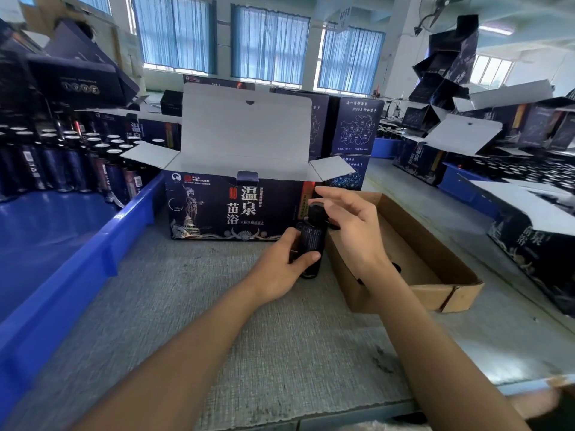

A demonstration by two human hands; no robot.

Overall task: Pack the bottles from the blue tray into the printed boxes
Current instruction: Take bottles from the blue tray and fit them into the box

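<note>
A dark printed box (pixel 230 209) stands open in the middle of the table, its white lid flap raised behind it. In front of its right corner a small dark bottle (pixel 311 241) stands upright on the grey table. My left hand (pixel 283 269) grips the bottle's body, thumb across the front. My right hand (pixel 345 225) is at the black cap, fingers partly spread, the thumb and a finger touching the cap. The blue tray (pixel 93 253) lies at the left, with several dark bottles (pixel 71 163) standing at its far end.
A brown cardboard tray (pixel 435 275) sits right beside the bottle. More printed boxes (pixel 535 241) lie open at the right and are stacked behind. Another blue bin (pixel 385 147) is at the back. Grey matting covers the table near me.
</note>
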